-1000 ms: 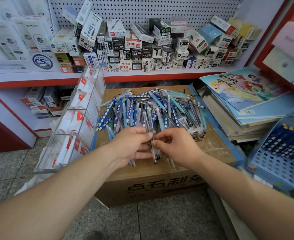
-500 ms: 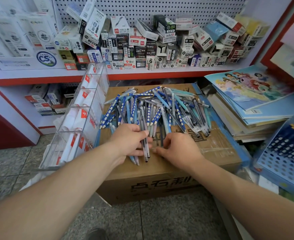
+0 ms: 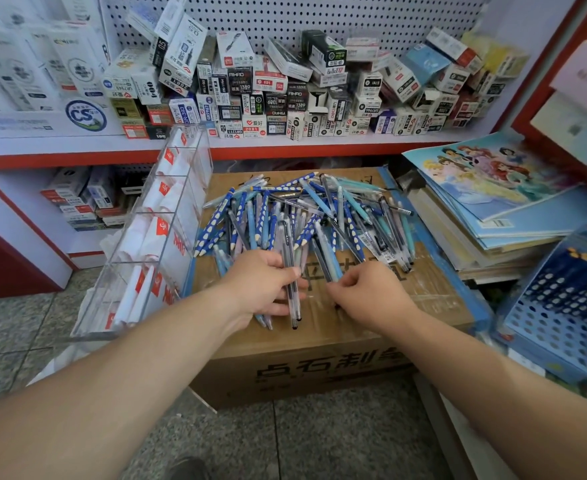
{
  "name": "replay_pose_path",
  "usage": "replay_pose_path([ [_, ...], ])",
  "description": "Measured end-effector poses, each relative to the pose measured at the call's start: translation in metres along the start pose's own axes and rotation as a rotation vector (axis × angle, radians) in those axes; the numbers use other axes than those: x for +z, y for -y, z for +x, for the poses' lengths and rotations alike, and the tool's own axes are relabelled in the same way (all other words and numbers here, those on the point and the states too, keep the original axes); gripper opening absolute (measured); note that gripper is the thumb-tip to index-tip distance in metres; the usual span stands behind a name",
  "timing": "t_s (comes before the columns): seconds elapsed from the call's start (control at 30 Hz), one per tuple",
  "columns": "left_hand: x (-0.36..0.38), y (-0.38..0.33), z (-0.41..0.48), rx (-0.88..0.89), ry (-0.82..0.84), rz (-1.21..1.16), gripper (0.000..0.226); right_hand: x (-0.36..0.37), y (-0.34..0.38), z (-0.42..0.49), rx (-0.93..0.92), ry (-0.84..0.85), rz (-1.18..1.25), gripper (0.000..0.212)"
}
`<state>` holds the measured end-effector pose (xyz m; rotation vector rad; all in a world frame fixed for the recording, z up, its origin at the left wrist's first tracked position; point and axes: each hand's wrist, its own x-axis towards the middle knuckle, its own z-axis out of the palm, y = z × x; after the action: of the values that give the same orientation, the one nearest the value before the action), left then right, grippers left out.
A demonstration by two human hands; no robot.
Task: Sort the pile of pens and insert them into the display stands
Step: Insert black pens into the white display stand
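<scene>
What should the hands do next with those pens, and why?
Probably the right hand should lift one more clear pen from the pile and add it to the bunch the left hand grips. Its fingers are curled at the pile's near edge.

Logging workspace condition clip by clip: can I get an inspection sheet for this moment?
Surface: brown cardboard box, taped top, carrying the pens.
Job's things: loose pile of blue and clear pens; clear acrylic compartment stand left of box; blue perforated plastic stand at right, partly filled.
Clutter: stack of illustrated books beside the box.
Grips: left grip holds bundle of clear pens; right grip curled at pile's near edge, hold unclear.
Cables: nothing seen.
Surroundings: shelf of small stationery boxes, white pegboard, grey tiled floor.
</scene>
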<state>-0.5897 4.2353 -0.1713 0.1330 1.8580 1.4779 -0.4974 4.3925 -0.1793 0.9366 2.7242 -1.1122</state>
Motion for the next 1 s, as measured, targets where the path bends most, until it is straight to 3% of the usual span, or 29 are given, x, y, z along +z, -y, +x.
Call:
replay_pose_path([
  [0.17, 0.010, 0.000, 0.001, -0.027, 0.030, -0.056, 0.018, 0.005, -0.004, -0.014, -0.117, 0.007, 0.155, 0.032],
  [0.4, 0.013, 0.000, 0.002, -0.016, 0.038, -0.125, 0.064, 0.008, -0.006, -0.017, -0.356, 0.030, -0.007, 0.017],
  [0.57, 0.011, -0.001, -0.001, -0.025, 0.052, -0.125, 0.023, -0.001, -0.006, -0.008, -0.346, 0.063, -0.055, 0.024],
  [0.77, 0.010, 0.001, 0.003, -0.018, 0.030, -0.122, 0.033, -0.023, -0.026, 0.033, -0.182, -0.247, -0.238, 0.007],
  [0.83, 0.010, 0.003, 0.005, -0.023, 0.027, -0.111, 0.033, -0.021, -0.032, 0.041, -0.148, -0.248, -0.306, 0.014],
  [1.0, 0.010, 0.003, 0.007, -0.042, 0.029, -0.117, 0.031, -0.018, -0.031, 0.045, -0.105, -0.189, -0.238, 0.008],
])
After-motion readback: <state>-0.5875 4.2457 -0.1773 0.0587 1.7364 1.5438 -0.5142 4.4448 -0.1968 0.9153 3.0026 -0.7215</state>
